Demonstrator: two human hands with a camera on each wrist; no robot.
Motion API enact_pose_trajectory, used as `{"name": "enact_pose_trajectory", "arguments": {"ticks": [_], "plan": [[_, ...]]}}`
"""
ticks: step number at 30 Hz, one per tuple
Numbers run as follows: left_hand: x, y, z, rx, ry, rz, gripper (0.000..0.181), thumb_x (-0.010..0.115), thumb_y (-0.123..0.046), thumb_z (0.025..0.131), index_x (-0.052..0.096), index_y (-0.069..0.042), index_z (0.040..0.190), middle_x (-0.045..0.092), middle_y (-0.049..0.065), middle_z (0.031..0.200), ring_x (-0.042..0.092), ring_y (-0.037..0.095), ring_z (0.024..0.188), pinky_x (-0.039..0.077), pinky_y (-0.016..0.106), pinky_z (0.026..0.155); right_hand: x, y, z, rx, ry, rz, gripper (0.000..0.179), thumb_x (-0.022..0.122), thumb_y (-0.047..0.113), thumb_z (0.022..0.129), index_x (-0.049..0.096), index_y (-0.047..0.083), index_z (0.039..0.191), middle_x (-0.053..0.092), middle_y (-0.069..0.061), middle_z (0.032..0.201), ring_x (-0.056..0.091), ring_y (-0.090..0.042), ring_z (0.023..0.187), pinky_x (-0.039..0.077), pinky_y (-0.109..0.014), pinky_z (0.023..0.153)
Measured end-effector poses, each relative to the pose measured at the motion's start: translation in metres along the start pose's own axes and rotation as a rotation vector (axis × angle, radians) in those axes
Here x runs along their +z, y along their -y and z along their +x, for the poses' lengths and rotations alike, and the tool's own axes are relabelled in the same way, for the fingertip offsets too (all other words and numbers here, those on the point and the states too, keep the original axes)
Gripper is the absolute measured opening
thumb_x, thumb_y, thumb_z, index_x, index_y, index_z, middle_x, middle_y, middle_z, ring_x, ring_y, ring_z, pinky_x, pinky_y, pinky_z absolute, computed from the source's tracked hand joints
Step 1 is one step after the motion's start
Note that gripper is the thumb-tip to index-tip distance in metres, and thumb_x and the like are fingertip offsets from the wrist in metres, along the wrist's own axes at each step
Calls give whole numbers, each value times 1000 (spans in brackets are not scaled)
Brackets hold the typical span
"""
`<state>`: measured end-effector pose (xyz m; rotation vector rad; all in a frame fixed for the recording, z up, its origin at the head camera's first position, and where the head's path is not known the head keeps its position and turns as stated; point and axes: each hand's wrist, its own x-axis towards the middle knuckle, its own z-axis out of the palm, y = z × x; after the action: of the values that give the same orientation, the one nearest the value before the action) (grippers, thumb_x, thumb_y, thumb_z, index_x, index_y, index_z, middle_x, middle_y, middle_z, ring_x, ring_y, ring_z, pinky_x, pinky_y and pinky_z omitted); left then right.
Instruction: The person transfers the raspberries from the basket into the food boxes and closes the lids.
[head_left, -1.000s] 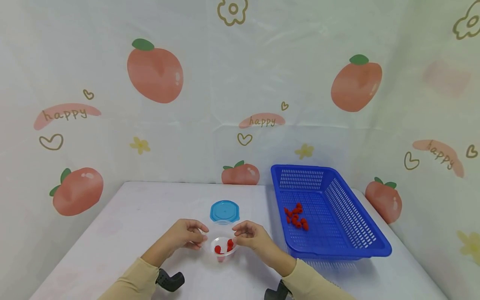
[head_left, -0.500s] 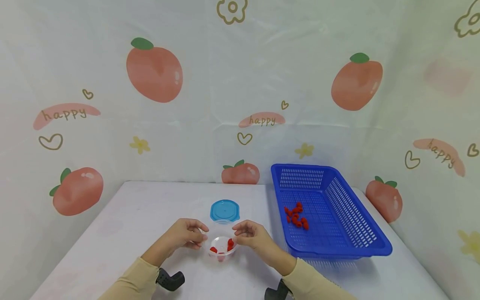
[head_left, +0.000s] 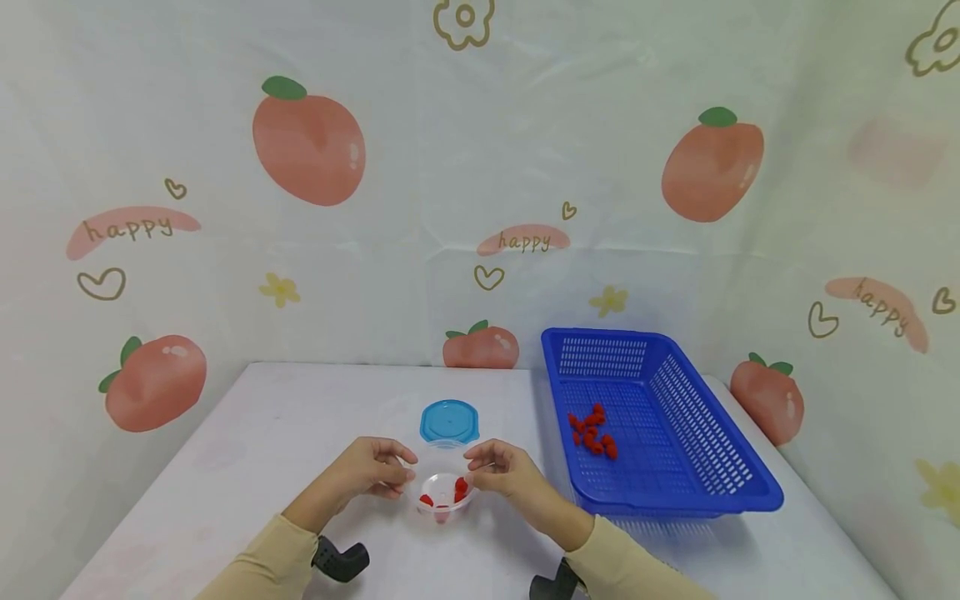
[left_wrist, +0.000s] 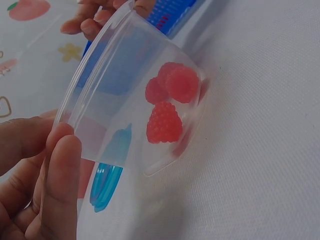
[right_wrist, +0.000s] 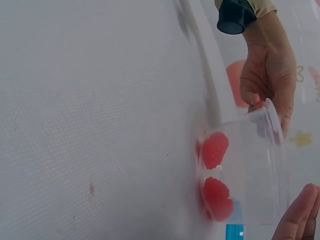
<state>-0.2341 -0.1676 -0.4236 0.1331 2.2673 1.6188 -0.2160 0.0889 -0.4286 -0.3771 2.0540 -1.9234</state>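
Note:
A clear plastic tub [left_wrist: 112, 65] with several red raspberries [left_wrist: 164, 122] at its bottom is between both hands, close over the white table. On its left side, the left hand [head_left: 369, 468] pinches the rim between thumb and fingers. The right hand [head_left: 506, 477] holds the opposite side of the rim, its thumb and fingertips at the edge. In the right wrist view the raspberries [right_wrist: 216, 150] show through the tub wall, and only part of the right fingers [right_wrist: 300, 215] appears at the lower corner. Just behind the tub lies a blue lid [head_left: 449, 421].
To the right stands a blue perforated basket [head_left: 675, 492] with several more raspberries [head_left: 592, 433] grouped at its left side. A white cloth covers the table [head_left: 285, 417], and a fruit-printed curtain [head_left: 420, 167] hangs behind it. Each wrist carries a black camera mount [head_left: 341, 560].
Inside the tub, one raspberry has shifted toward the left wall, mostly between the first two frames. Both hands keep their places on the rim.

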Motion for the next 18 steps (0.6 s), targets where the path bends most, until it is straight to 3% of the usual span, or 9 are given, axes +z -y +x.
{"name": "enact_pose_trajectory", "arguments": {"ticks": [8, 18], "plan": [[0, 1, 0, -2, -6, 4, 30, 72, -9, 83, 64, 5, 108, 64, 3, 71, 62, 14, 61, 59, 29, 64, -2, 12, -10, -15, 24, 3, 39, 69, 8, 87, 55, -9, 119, 60, -15, 105, 60, -15, 90, 54, -24, 83], [0, 0, 0, -2, -4, 9, 30, 72, -9, 84, 64, 5, 109, 64, 3, 71, 62, 14, 61, 59, 30, 64, -18, 40, -32, -25, 84, -56, 33, 68, 10, 89, 58, -2, 117, 59, -7, 103, 60, -16, 93, 53, -24, 85]]}}
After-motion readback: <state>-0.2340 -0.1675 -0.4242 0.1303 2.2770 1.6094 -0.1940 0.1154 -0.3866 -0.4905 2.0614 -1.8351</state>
